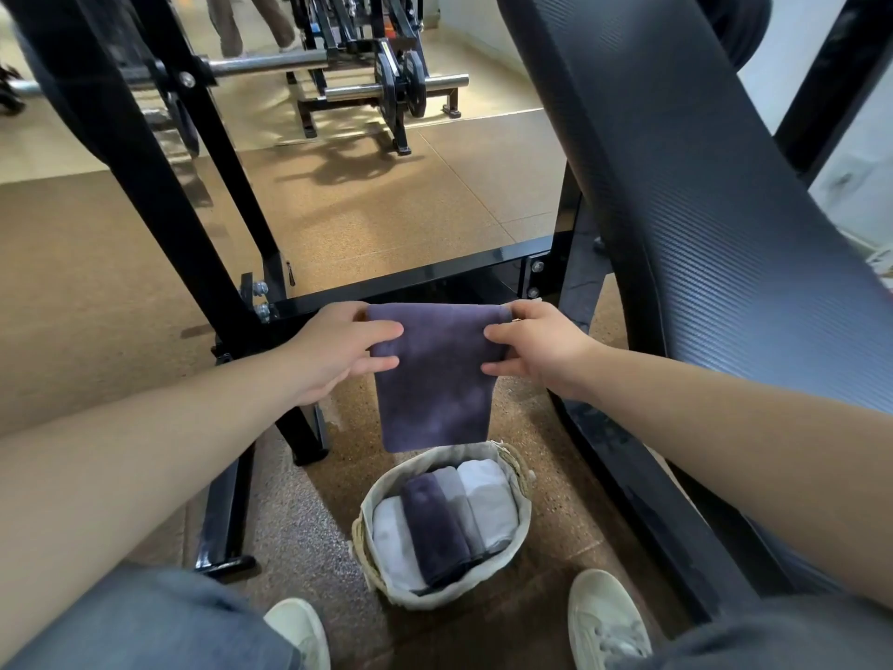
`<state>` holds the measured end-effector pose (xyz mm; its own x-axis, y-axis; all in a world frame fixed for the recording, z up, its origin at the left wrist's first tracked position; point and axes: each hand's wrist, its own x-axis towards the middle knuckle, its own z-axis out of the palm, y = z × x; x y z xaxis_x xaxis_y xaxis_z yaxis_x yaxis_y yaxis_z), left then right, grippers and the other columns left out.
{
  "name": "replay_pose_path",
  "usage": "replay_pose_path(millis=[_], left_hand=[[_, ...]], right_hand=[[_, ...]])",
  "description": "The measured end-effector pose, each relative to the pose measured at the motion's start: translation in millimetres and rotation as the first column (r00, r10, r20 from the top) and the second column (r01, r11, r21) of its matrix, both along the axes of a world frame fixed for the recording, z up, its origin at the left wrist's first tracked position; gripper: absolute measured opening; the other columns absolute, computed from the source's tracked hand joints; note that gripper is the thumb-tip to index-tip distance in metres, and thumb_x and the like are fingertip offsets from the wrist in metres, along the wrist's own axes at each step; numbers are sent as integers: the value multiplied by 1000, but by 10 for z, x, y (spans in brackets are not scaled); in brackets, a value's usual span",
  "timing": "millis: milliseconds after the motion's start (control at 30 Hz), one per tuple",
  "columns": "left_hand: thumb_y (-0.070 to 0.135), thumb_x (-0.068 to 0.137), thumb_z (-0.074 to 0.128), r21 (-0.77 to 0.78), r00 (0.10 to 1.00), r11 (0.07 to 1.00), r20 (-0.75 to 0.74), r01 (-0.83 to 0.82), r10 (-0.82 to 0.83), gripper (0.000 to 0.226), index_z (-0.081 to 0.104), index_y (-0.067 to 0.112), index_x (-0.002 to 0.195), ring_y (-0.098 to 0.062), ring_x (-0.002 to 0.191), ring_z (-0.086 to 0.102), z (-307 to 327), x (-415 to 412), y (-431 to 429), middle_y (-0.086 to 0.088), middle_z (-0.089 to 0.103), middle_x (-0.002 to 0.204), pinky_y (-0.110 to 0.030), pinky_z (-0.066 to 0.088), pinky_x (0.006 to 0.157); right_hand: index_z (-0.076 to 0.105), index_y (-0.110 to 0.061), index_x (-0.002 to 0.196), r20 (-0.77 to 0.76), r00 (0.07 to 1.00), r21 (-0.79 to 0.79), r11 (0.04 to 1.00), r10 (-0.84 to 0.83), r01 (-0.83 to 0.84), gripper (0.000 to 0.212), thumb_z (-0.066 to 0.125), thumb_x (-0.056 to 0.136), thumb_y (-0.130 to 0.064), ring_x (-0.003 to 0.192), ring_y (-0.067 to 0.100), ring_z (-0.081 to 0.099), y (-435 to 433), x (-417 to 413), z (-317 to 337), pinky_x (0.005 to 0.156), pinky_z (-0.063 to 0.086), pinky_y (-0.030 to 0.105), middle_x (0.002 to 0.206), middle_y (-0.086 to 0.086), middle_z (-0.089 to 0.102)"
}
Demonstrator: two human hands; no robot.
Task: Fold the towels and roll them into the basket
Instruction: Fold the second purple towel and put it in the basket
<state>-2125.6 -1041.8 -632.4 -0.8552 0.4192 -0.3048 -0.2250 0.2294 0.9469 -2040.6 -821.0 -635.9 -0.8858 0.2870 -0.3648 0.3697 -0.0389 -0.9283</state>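
You hold the dark purple terry towel (435, 394), folded into a narrow strip, up in the air by its top edge; nothing carries it. Your left hand (338, 345) pinches the top left corner, thumb on the side facing you and fingers curled round behind. Your right hand (536, 343) pinches the top right corner the same way. Both forearms reach forward, and the hands sit level with only the strip's width between them.

The strip's long axis hangs straight down from your grip. In this view its free bottom edge meets the far rim of the round woven basket with the pale cloth lining (517, 469); whether it touches, you cannot tell. The basket stands on the brown speckled floor between your pale shoes, below your hands and closer to you, about equally near to either hand.

Inside lie four rolls side by side: a white roll (391, 534), a dark purple roll (435, 524), a grey roll (456, 505) and a second white roll (488, 500). They seem to leave little room, so your roll likely needs to be tight.
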Motion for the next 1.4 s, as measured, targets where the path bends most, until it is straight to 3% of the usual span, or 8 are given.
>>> replay_pose_path(millis=[200,467,667,833,967,1100,1267,1400], left_hand=[[9,96,69,34,996,996,18,-83,83,31,58,6,124,-21,101,73,-28,-41,-7,-14,66,125,-32,63,79],[-4,100,57,71,996,994,-35,-83,86,24,55,9,79,-14,89,59,-10,-96,-37,-7,50,99,-23,62,76],[-6,101,52,63,999,998,36,-9,7,27,73,11,105,-28,126,58,4,-38,-71,-14,54,138,-28,63,75],[-12,90,65,59,994,993,27,103,-105,43,67,16,122,-26,107,70,28,2,-124,-15,57,134,-29,62,80],[-11,85,71,-160,968,968,-130,193,-215,61,63,25,134,-24,78,72,-15,19,-139,-10,60,127,-31,62,71],[-6,81,77,-291,930,935,-242,202,-277,71,59,31,139,-30,76,71,-22,30,-116,-2,61,121,-27,56,62],[6,83,78,-406,872,898,-362,172,-330,62,61,34,136,-6,54,60,8,56,-102,5,64,112,-20,49,57],[20,89,72,-486,806,862,-448,144,-387,40,68,36,125,1,93,63,8,41,-115,17,69,113,-26,50,80]], right_hand=[[47,-27,132,-57,997,70,996,-45,49,44,63,96,-7,100,29,67,-1,29,1,76,65,41,106,14,59],[53,-17,92,-196,981,98,995,4,16,18,52,103,-2,84,22,50,-22,35,11,75,64,38,92,11,45],[69,-16,115,-156,984,41,996,83,-77,34,56,96,9,108,28,64,-46,81,12,84,63,34,116,13,54],[60,-19,138,-123,979,207,969,162,-135,67,72,80,14,105,27,69,-22,112,-3,87,62,37,121,11,61],[53,-26,144,-73,967,382,903,244,-199,76,76,79,5,93,17,70,4,130,0,81,61,28,116,1,62],[48,-29,147,-38,955,509,828,293,-233,78,78,79,-3,96,3,60,9,142,11,74,51,15,123,-5,57],[56,-25,140,-52,961,505,837,273,-211,65,74,83,0,94,18,70,35,124,-28,76,64,33,114,0,66],[65,-26,128,-48,960,523,826,274,-210,43,69,90,-8,91,14,70,51,104,-41,64,55,20,101,-2,73]])
